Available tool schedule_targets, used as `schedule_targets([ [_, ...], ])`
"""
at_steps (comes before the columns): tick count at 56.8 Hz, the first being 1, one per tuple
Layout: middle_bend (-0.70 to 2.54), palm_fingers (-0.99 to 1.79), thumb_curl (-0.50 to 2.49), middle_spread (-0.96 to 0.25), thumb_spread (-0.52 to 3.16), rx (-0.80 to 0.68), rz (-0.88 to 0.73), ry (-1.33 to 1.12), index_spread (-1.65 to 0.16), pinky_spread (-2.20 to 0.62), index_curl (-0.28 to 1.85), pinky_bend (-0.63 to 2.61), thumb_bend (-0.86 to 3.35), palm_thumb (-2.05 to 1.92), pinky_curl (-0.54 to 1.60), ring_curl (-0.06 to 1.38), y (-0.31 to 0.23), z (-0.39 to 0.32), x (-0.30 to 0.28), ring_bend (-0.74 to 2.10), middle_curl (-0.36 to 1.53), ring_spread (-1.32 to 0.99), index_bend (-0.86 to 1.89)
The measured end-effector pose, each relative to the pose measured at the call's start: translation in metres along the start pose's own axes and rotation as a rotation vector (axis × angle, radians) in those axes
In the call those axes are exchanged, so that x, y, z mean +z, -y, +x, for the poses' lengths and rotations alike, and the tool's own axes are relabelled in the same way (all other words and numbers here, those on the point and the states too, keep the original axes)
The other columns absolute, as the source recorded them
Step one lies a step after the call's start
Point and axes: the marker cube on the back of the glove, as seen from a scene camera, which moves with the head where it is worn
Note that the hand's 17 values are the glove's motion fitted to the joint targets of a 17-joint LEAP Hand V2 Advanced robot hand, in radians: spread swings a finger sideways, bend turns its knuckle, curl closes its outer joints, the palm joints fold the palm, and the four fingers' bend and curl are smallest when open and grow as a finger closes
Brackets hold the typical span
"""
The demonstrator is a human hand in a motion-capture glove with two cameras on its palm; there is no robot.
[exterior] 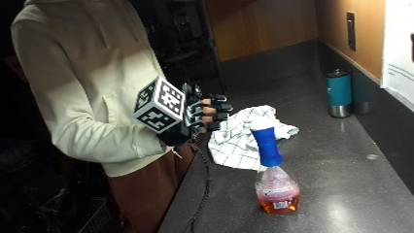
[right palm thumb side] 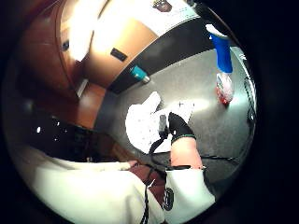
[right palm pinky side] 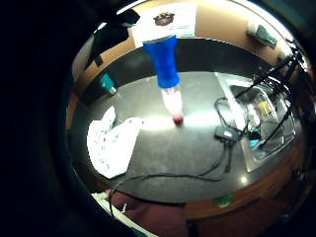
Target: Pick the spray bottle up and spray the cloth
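Step in hand: approach, by the look of it; bottle not yet picked up, cloth not yet sprayed.
Right hand (exterior: 204, 114): gloved, raised at the counter's edge in front of the person's body, above the near end of the cloth; fingers lightly bent, holding nothing as far as the outside view shows, though the palm side is turned away.
Spray bottle (exterior: 275, 177): upright on the dark counter (exterior: 336, 194), blue top and clear body with reddish liquid low inside; well apart from the hand, just beside the cloth's near edge.
Cloth (exterior: 242, 138): white with a dark grid, crumpled on the counter between hand and bottle; seen flat and spread in the little finger side palm view (right palm pinky side: 111, 143).
Also there: teal tumbler (exterior: 339, 93) standing by the back wall; black cable (right palm pinky side: 173, 175) trailing across the counter.
Next move: reach across the cloth to the bottle, close round the blue top with a finger on the trigger, lift, then aim the nozzle at the cloth.
Watch for: cable near the reach path; tall narrow bottle likely to tip if nudged.
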Motion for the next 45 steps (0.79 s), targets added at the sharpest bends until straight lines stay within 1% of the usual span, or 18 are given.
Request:
schedule_targets([
  [17, 0.26, 0.43, 0.49, -0.05, 0.91, 0.082, 0.091, 0.033, -0.32, 0.18, 0.26, 0.21, -0.03, 0.79, 0.35, 0.3, 0.014, 0.022, 0.01, 0.29, 0.37, -0.02, 0.12],
  [27, 0.27, 0.46, 0.49, -0.06, 0.91, 0.177, 0.08, 0.098, -0.29, 0.16, 0.24, 0.2, -0.03, 0.79, 0.35, 0.32, 0.028, 0.042, 0.019, 0.32, 0.38, -0.02, 0.11],
  [36, 0.26, 0.4, 0.49, -0.07, 0.91, 0.254, 0.07, 0.172, -0.27, 0.16, 0.22, 0.25, -0.03, 0.78, 0.37, 0.33, 0.039, 0.055, 0.033, 0.35, 0.38, -0.02, 0.1],
  [45, 0.24, 0.32, 0.49, -0.05, 0.9, 0.331, 0.111, 0.255, -0.25, 0.15, 0.21, 0.3, -0.03, 0.75, 0.38, 0.33, 0.052, 0.066, 0.044, 0.35, 0.38, -0.01, 0.09],
])
